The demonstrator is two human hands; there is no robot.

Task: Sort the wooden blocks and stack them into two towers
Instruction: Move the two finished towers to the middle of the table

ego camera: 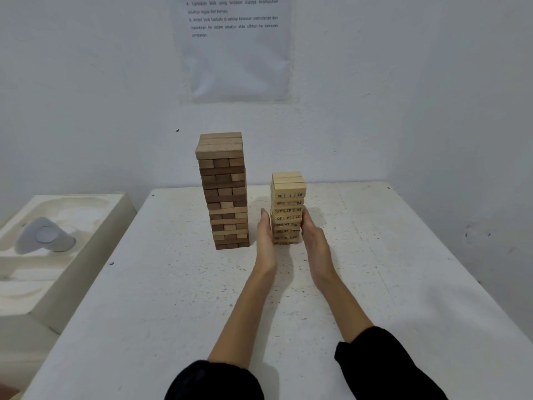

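Two block towers stand on the white table. The tall tower of brown blocks is on the left, built of dark and lighter wood in crossed layers. To its right stands a shorter tower of pale numbered blocks. My left hand presses flat with straight fingers against the left side of the pale tower's lower half. Against the opposite side lies my right hand, fingers also straight. The two palms face each other with the tower between them.
A white moulded foam tray with a grey patch sits left of the table, lower down. White walls close in behind and to the right. A printed sheet hangs on the back wall above the towers.
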